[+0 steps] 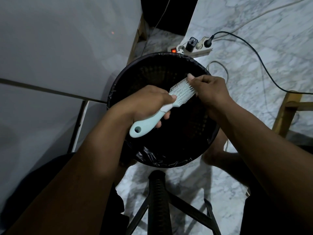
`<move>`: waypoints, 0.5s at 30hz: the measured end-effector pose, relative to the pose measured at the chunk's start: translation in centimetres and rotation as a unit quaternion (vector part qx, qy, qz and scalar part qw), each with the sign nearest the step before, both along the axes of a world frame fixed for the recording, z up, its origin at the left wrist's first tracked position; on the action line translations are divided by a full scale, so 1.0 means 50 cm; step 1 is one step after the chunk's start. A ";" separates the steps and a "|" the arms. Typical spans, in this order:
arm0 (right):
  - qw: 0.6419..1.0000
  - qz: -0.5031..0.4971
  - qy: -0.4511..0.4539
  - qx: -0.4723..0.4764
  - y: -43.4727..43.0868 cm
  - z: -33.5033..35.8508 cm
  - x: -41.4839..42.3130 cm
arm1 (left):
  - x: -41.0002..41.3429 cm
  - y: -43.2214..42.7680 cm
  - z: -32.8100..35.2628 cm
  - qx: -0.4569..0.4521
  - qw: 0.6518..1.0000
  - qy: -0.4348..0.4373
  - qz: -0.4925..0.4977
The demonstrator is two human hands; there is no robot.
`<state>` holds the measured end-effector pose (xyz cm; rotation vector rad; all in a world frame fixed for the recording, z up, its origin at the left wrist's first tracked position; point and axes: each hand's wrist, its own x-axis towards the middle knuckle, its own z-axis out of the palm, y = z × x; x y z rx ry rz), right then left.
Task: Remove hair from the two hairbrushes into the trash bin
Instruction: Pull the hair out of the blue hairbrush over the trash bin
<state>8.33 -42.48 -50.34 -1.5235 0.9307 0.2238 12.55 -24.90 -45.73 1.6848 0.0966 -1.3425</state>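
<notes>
1. Landmark here is the trash bin (162, 109), a round black one with a black liner crinkled over its rim, standing on a pale marble-pattern floor (254, 48). Everything else is placed off that.
2. Right above the bin's opening, the person's left hand (149, 104) is wrapped tight around the handle of a light mint hairbrush (160, 109). The handle end with its hanging hole pokes out toward the near-left rim of the bin; the bristle head points up toward the far-right rim.
3. The right hand (208, 92) is also over the bin, fingers pinched together at the tip of the bristle head and touching the bristles. Can't really tell if there's hair in the pinch, too dark and small.
4. Left of the bin there's a big grey-white surface (59, 48) filling that whole side, with a dark seam running across it.
5. Just past the far rim of the bin, a white power strip (191, 50) lies on the floor with its red switch lit and a few plugs in it. A black cable (254, 53) loops off to the right of the bin.
6. On the near side of the bin, a black chair base (159, 200) with spreading legs.
7. Far right of the bin, a wooden furniture leg (286, 114).
8. Room is pretty dim overall.
</notes>
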 end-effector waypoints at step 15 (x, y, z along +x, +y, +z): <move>0.971 0.168 0.075 -0.155 0.011 0.030 -0.054 | -0.069 0.057 0.031 0.081 0.987 -0.079 0.118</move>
